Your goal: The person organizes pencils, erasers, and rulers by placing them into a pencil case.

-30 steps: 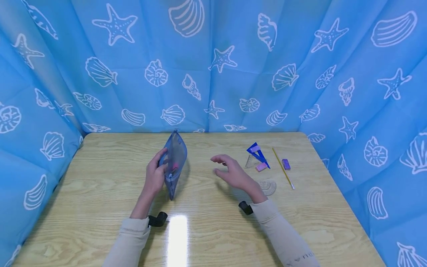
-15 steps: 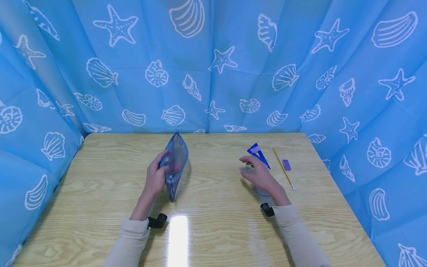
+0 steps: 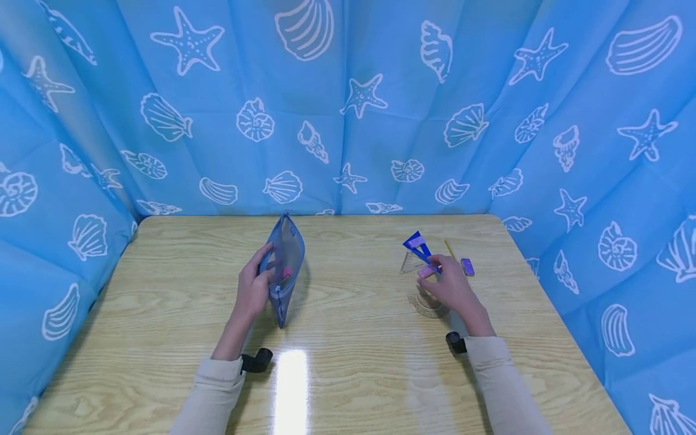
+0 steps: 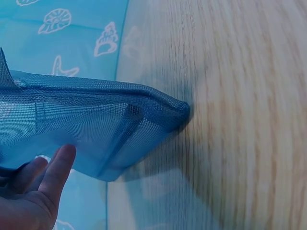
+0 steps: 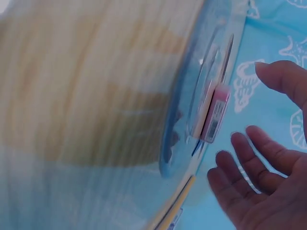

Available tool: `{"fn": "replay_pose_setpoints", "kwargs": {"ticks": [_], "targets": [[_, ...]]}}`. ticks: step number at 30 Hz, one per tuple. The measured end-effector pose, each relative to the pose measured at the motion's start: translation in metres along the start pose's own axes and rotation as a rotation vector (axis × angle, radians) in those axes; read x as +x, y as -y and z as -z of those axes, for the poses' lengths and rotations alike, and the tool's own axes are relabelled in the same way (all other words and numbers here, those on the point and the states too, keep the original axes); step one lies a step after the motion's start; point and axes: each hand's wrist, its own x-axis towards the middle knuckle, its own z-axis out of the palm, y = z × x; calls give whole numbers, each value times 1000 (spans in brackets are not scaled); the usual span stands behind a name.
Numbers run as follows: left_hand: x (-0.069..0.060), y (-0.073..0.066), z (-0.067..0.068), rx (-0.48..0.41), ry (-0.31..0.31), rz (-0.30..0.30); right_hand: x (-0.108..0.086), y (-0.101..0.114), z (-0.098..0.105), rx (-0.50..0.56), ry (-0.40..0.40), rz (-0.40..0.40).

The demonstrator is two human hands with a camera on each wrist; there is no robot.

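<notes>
My left hand grips one side of a blue mesh zip pouch, which stands with its mouth spread. Something small and pink shows inside it. In the left wrist view the pouch's mesh end tapers over the wood. At the right, my right hand hovers with thumb and fingers parted about a pink eraser; the right wrist view shows a gap between the fingers and that eraser. Under the hand lies a clear protractor, partly hidden.
A blue set square bears a lilac eraser; a clear set square lies beside it. A yellow pencil, mostly behind my hand, and a purple eraser lie to the right. A blue curtain borders the wooden table.
My right hand has moved rightward from the middle of the table to the pink eraser, passing over the protractor. The left hand and the pouch have stayed in place.
</notes>
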Motion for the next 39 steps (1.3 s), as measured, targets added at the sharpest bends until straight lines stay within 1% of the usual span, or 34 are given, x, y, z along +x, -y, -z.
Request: {"fn": "replay_pose_setpoints", "kwargs": {"ticks": [5, 8, 12, 18, 22, 27, 34, 37, 39], "targets": [[-1, 0, 1, -2, -2, -5, 1, -5, 6, -27, 34, -70], [0, 1, 2, -16, 0, -18, 3, -7, 9, -45, 56, -93], [-1, 1, 3, -11, -2, -27, 6, -11, 9, -93, 71, -94], [-2, 0, 5, -15, -6, -29, 12, -15, 6, -189, 68, -42], [-3, 0, 6, 10, -15, -23, 14, -14, 5, -230, 83, -57], [-3, 1, 6, 31, -25, -22, 16, -15, 3, -234, 99, -69], [-3, 2, 6, -5, -18, -28, 18, -15, 3, -219, 97, -54], [-3, 3, 7, -21, -15, -35, 18, -14, 3, -194, 102, -53], [-3, 3, 7, -29, -14, -35, 17, -12, 3, -168, 101, -40]]}}
